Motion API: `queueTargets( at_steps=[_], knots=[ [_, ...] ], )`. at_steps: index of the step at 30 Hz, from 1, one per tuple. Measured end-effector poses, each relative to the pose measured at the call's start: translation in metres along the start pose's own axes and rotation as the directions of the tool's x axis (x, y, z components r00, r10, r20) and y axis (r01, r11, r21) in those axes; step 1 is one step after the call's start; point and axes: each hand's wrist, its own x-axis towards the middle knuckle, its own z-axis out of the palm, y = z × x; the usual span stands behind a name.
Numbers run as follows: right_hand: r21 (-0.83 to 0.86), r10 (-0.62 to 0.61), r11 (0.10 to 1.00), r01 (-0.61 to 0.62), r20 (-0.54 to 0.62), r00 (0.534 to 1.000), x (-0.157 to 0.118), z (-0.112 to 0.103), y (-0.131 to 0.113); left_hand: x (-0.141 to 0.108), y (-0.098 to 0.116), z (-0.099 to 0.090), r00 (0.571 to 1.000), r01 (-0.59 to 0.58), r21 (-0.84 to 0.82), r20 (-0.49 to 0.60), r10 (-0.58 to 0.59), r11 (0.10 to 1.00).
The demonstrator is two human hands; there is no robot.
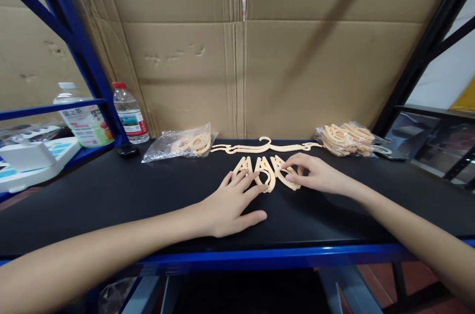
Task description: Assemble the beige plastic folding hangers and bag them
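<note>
Three cream plastic folding hangers, folded up, lie in a row on the black tabletop [156,210]. My left hand [233,202] rests flat with fingers spread, its fingertips over the left folded hanger [245,161] and touching the middle folded hanger [272,175]. My right hand [315,173] has its thumb and bent fingers on the right folded hanger [287,181], partly hiding it. Behind the row, an unfolded hanger [252,149] lies with arms stretched out and its hook toward the back.
Clear bags of cream hangers lie at the back left [178,143] and back right [347,138]. A red-capped water bottle [130,116], a small black object [128,150] and a larger labelled bottle [83,118] stand left. Cardboard [315,57] walls the back; a blue rail [274,256] edges the front.
</note>
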Motion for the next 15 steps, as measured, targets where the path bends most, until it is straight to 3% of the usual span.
queueTargets(
  at_steps=[2, 4, 8, 15],
  knots=[
    [-0.086, -0.136, 0.987, 0.137, 0.015, 0.991, -0.004, -0.002, -0.006, -0.002, 0.001, 0.002, 0.999, 0.018, -0.014, 0.044, -0.017, 1.000],
    [-0.123, -0.194, 0.971, 0.206, 0.104, 0.975, -0.008, 0.000, -0.012, -0.002, -0.002, 0.005, 0.998, 0.014, -0.039, 0.059, -0.012, 0.999],
    [-0.170, -0.147, 0.966, 0.194, 0.255, 0.956, -0.012, 0.017, -0.020, -0.001, -0.008, 0.008, 0.998, -0.008, -0.055, 0.065, 0.012, 0.998],
    [-0.281, -0.142, 0.938, 0.205, 0.228, 0.963, 0.004, 0.042, -0.020, 0.005, -0.018, 0.003, 0.995, 0.017, -0.025, 0.098, -0.014, 1.000]
  ],
)
